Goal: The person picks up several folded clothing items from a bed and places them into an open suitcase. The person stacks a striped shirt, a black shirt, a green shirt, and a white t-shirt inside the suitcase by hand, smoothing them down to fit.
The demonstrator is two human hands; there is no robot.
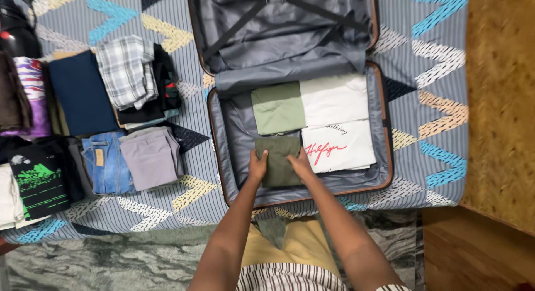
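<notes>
Suitcase [384,124], folded clothes [128,124] on bed [434,68]

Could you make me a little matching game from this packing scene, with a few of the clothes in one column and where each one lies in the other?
Things:
1. dark olive folded garment
2. white folded shirt with red script
3. folded blue jeans
4. plaid folded shirt

Places:
A. on the bed, beside a grey folded garment
B. in the suitcase, under both hands
C. on the bed, on top of a dark pile
D. in the suitcase, right of the olive garment

Pairs: 1-B, 2-D, 3-A, 4-C
</notes>
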